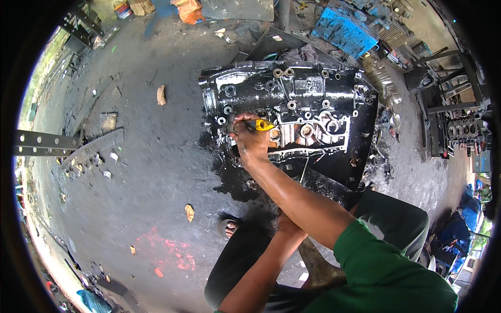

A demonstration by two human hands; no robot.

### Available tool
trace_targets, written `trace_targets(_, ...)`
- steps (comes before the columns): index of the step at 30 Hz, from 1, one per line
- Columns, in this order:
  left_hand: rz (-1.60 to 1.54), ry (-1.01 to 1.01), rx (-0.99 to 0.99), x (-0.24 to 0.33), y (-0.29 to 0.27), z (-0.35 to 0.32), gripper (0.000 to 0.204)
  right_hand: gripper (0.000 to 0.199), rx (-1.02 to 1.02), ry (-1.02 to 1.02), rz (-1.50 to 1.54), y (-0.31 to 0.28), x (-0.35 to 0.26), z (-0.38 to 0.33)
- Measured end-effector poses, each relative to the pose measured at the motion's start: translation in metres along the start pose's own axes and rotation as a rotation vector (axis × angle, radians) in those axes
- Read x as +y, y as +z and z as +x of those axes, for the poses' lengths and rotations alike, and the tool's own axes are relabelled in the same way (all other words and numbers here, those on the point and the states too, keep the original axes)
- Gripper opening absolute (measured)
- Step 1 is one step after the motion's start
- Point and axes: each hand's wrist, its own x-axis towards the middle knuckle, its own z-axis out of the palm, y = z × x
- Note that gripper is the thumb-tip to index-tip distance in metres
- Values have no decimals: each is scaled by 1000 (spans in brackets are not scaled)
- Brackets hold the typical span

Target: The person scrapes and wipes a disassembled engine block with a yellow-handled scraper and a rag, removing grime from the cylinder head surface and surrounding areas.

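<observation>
Right hand (251,136) closed around a yellow tool (263,124); fingers curled, yellow end pointing right over the machined face of an engine block (308,88). Dark patch on the tool's yellow side; too small to tell whether it is lettering. Left hand (288,225) partly hidden under the right forearm; cannot tell how far open, or whether it grips anything.

Block: dark cast metal, oily-wet and glossy, with ringed bolt bosses, round openings and a bright raised rim around a recessed, brown-stained section. Lies on a dark sheet (360,169) at floor level. Thin pale stick (304,170) just beside the block's near edge.

Floor (130,172): grey, rough, black-stained near the block, reddish flecks lower left. Curled dry leaf (189,213) there.

Containers: blue metal box (344,28), grime-smeared, beyond the block; small bucket (122,9), upper left, contents unclear.
</observation>
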Motion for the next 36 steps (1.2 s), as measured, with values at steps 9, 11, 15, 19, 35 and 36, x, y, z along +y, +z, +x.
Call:
trace_targets(9,14,-21,-12,11,-3,9,48,15,-44,-239,61,-4,-4,-10)
trace_targets(11,-141,-62,0,19,-5,4,47,16,-23,-190,-213,-8,-3,-8)
trace_targets(15,-376,-127,-204,12,-19,13,49,15,-101,-373,-483,-15,-4,-8)
trace_targets(19,-284,-137,-43,12,-15,13,48,18,-145,-382,-389,-19,-9,-14)
trace_targets(35,-184,-54,-220,34,13,27,63,17,-242,-724,-614,-31,-6,-22)
trace_targets(36,-240,-71,-191,29,21,35,64,17,-184,-677,-660,-28,-2,-19)
